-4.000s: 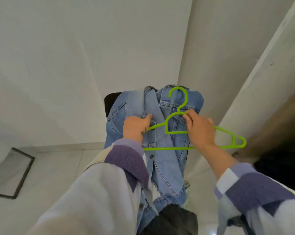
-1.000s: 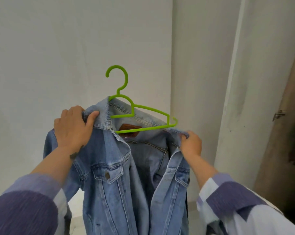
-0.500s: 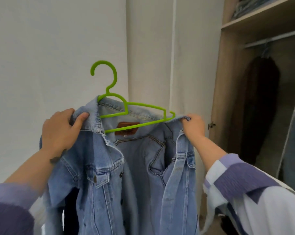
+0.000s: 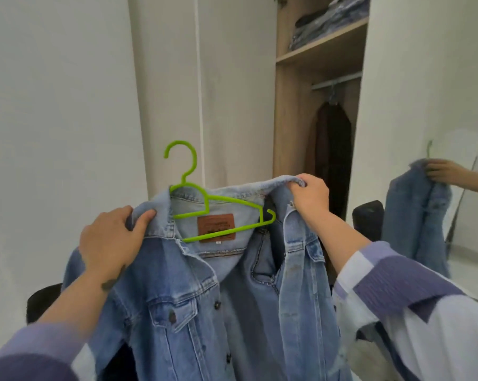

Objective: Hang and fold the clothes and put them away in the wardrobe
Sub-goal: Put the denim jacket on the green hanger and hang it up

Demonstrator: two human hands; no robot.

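Note:
A light blue denim jacket (image 4: 205,303) hangs open in front of me on a bright green plastic hanger (image 4: 205,199), whose hook sticks up above the collar. My left hand (image 4: 114,240) grips the jacket's left shoulder near the collar. My right hand (image 4: 309,196) grips the right side of the collar, lifted a little higher. The hanger's right end pokes out inside the neck opening, above a brown label.
The open wardrobe (image 4: 290,111) stands ahead on the right, with a rail (image 4: 336,82), a dark garment (image 4: 331,160) hanging from it, and folded clothes (image 4: 328,20) on the shelf above. A mirror (image 4: 452,188) on the right reflects the jacket. A black chair (image 4: 368,221) stands behind.
I have turned right, so the wardrobe interior and the mirror now show. Both hands still grip the jacket, and my right hand has lifted the collar higher over the hanger's end.

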